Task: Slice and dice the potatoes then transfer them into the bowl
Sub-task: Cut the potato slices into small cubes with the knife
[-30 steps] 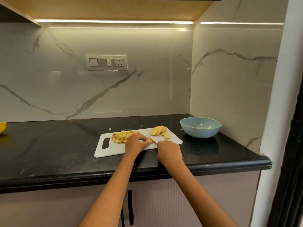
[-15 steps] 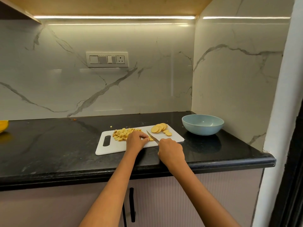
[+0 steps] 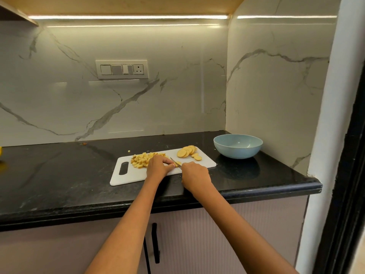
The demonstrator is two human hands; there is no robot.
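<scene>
Fingers [image 3: 171, 164] of the left hand [image 3: 159, 166] were curled down onto a small piece of potato [image 3: 178, 163] on the white cutting board [image 3: 130, 176], pinning it just beside the knife blade [image 3: 175, 161], while the right hand [image 3: 194, 176] was closed round the knife's handle, which the hand itself hid. The likeliest mishap, to my eye, was a nick: the piece being held was small and the fingertips sat almost against the blade, so a slip or a roll of the wet piece could carry the edge onto them. A hard chop might also flick bits off the board, as one stray cube [image 3: 129, 151] already lay on the black counter [image 3: 59, 175]. The potato looked pale yellow and moist, with a heap of diced cubes [image 3: 141, 160] at the board's middle left of the hands, and a fan of round slices [image 3: 187, 151] overlapping at its far right corner, not yet diced. The light blue bowl [image 3: 238, 153] stood on the counter just right of the board, with nothing visible in it.
</scene>
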